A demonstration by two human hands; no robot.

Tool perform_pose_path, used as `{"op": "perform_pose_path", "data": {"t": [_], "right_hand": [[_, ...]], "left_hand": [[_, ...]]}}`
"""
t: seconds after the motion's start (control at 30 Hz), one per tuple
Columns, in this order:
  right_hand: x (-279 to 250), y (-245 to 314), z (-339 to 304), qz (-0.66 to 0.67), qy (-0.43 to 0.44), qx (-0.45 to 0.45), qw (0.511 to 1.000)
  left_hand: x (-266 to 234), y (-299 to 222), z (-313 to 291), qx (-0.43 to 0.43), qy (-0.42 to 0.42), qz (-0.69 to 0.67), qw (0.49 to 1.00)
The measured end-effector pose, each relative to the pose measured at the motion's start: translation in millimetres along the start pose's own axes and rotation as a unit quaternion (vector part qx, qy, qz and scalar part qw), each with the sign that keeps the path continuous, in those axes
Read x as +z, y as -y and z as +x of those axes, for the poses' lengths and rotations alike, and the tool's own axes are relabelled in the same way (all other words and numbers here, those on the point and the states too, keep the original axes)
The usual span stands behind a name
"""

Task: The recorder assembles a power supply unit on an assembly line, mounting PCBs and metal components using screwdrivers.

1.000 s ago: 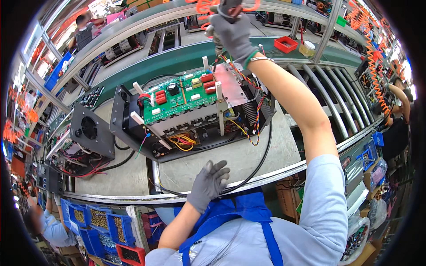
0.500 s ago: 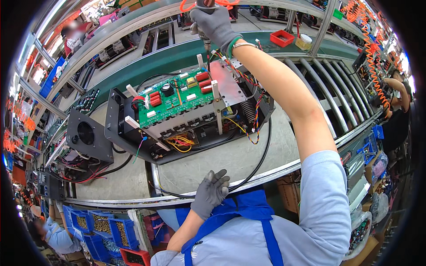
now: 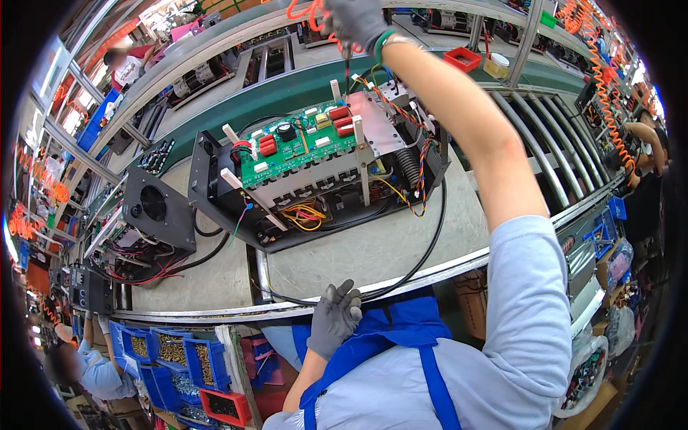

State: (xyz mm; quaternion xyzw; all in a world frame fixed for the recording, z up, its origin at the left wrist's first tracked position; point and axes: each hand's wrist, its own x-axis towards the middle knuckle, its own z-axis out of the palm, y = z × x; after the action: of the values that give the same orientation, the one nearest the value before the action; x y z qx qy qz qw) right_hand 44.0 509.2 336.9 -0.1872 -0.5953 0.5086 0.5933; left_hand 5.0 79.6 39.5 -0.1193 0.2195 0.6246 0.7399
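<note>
My right hand [image 3: 352, 23], in a grey glove, is closed around a power screwdriver [image 3: 348, 51] with an orange coiled hose at its top. The thin bit points down at the far side of an open electronic unit [image 3: 301, 208], beside a bare metal plate [image 3: 376, 125]. A green circuit board [image 3: 304, 148] with red, yellow and black components lies on top of the unit, between white posts. My left hand [image 3: 335, 320], gloved too, hangs at the bench's front edge by a black cable [image 3: 423, 261]. Its fingers are loosely bent and apart, with nothing in them.
Another dark unit with a fan [image 3: 152, 203] stands to the left. Blue bins [image 3: 204, 364] of screws and a red bin [image 3: 225, 407] sit at the lower left. Metal rollers [image 3: 548, 150] lie to the right. A red tray [image 3: 462, 59] stands beyond. Other people work nearby.
The view has shifted, so the unit appears farther right. My right hand with the screwdriver has risen slightly over the unit's far side. My left hand stays by the bench edge.
</note>
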Motion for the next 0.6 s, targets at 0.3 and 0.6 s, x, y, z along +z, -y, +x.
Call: {"op": "perform_pose_path", "data": {"t": [0.3, 0.6], "right_hand": [[-177, 99, -19, -0.092, 0.024, 0.203, 0.975], [-280, -38, -288, -0.365, 0.004, 0.436, 0.823]], "left_hand": [[-12, 2, 5, -0.005, 0.011, 0.018, 1.0], [-17, -18, -4, 0.024, 0.002, 0.055, 0.998]]}}
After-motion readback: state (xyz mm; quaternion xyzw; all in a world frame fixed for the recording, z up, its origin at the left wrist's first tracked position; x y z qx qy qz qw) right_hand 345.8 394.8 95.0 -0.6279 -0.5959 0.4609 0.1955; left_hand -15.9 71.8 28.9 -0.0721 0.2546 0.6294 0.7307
